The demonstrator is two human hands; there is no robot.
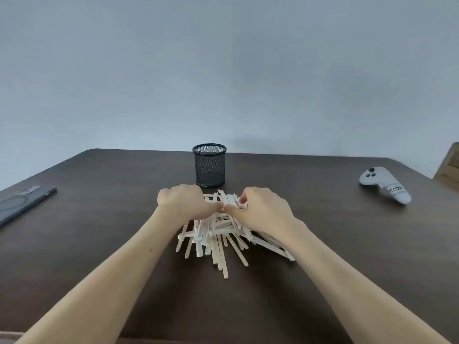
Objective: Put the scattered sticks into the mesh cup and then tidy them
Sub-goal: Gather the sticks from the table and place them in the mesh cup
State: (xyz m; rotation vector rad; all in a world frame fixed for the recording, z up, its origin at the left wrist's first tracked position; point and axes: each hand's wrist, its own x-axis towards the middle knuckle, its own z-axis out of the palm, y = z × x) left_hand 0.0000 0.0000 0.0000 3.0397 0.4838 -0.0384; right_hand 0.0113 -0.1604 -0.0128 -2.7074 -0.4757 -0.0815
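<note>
A loose pile of pale wooden sticks lies in the middle of the dark brown table. Both hands rest on the far part of the pile. My left hand curls over the sticks from the left, my right hand from the right, and their fingers close around a bunch of sticks between them. A black mesh cup stands upright just behind the hands, with nothing showing above its rim. The sticks under my palms are hidden.
A dark phone or tablet lies at the table's left edge. A white game controller lies at the far right. A brown cardboard box stands beyond the right corner. A plain wall is behind the table.
</note>
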